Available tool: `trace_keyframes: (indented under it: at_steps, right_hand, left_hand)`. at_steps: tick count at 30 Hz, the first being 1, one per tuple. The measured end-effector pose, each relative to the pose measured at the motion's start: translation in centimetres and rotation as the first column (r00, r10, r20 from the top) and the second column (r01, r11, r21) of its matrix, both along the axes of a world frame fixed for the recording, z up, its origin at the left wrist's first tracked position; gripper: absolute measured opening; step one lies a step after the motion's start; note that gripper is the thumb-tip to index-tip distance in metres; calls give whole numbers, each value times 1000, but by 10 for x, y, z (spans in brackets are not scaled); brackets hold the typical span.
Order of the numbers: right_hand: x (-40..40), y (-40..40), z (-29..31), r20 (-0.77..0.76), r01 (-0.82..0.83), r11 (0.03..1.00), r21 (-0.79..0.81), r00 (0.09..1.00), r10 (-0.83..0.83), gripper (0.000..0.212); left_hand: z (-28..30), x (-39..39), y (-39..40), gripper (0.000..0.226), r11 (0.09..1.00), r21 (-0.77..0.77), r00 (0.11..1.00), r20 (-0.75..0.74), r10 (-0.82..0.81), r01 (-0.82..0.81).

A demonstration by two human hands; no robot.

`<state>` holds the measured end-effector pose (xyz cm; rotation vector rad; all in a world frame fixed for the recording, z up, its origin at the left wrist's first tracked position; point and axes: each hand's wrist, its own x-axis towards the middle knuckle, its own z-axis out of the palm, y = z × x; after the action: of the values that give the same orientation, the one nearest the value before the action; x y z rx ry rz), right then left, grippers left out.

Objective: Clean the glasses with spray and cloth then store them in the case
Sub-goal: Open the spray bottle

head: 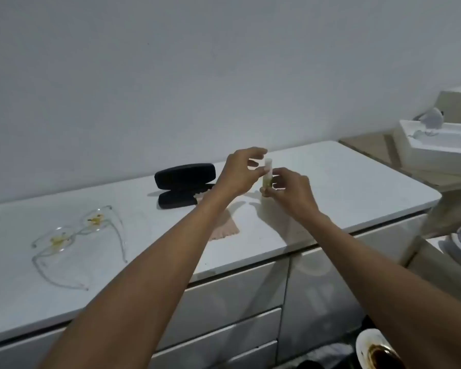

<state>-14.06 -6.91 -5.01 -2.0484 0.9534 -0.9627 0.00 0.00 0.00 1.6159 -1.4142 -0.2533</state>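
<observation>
A white cabinet top (357, 182) ran across the middle of the frame, with glossy drawer fronts (237, 302) below it toward the lower centre. A plain white wall (197, 62) filled the upper half. At the right edge sat a white tray (423, 153). A round dish (367, 347) with dark brown contents showed at lower right.

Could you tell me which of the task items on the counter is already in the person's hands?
The spray bottle, held upright by both hands. The glasses, cloth and open case lie untouched.
</observation>
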Motion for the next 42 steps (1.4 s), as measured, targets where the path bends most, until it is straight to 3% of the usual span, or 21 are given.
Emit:
trace_keyframes:
  at_steps: [5, 12, 21, 30, 36, 42]
  right_hand:
    - [5, -3, -1, 3, 24, 999, 44, 1000, -24, 23]
    - [5, -9, -4, 41, 29, 998, 63, 999, -31, 21]
    - [-3, -18, -3, 40, 104, 994, 40, 994, -106, 22]
    - [-24, -31, -4, 39, 201, 980, 12, 979, -201, 25]
    - [-25, -34, -5, 24, 191, 982, 14, 981, -191, 25]
    - [-26, -36, -3, 14, 179, 984, 15, 984, -179, 23]
  left_hand:
    - [-1, -3, -12, 25, 999, 35, 1000, -25, 5, -4]
    - [-2, -3, -24, 21, 998, 28, 999, -14, 48, -47]
    - [-1, -4, -29, 10, 988, -93, 974, -202, 101, -122]
    - [-40, -15, -28, 15, 992, 101, 982, -163, 93, -77]
    - [-53, -25, -29, 16, 990, 131, 975, -207, 84, -58]
    - [-58, -22, -35, 31, 974, 222, 998, -23, 57, -50]
